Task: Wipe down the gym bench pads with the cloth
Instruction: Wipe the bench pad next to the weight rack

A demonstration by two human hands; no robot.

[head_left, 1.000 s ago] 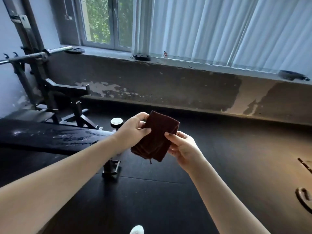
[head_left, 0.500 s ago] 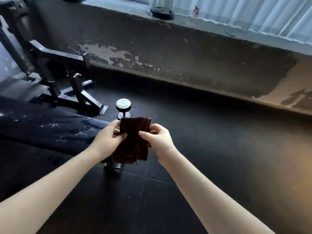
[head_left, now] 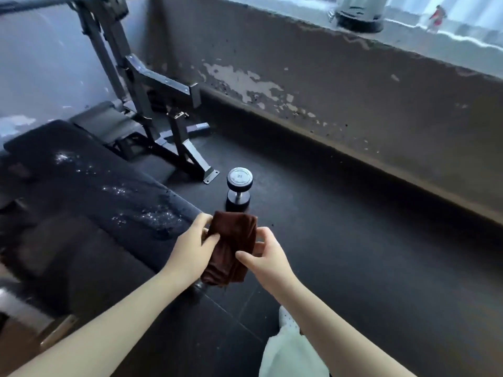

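Cloth [head_left: 231, 248] is bunched lengthwise and held in the air by both hands, just off the near right corner of the bench pad [head_left: 89, 186]. As far as I can tell it's not touching the pad.

Left hand [head_left: 190, 247] pinches the cloth's upper left edge between thumb and fingers. Right hand [head_left: 265, 258] has thumb and fingers curled round the right side, lower down. That reads as gathering it into a palm-sized wad before the first stroke.

Droplets [head_left: 141, 213] sit in patches across the pad top, so I judge wiping hasn't started.

Edges and room:
- The pad's right edge runs diagonally from the hands up and left toward the rack frame [head_left: 174, 137]. A stroke along that line looks unobstructed until the frame.
- Dumbbell [head_left: 239, 190] stands on end on the floor [head_left: 353, 254] just beyond the cloth, near the pad corner. A wide sweep off the edge could clip it.
- To the right is bare floor up to the wall [head_left: 326, 85].
- A smaller pad [head_left: 106, 123] sits by the frame. The lower left is too dark to pick out seams.
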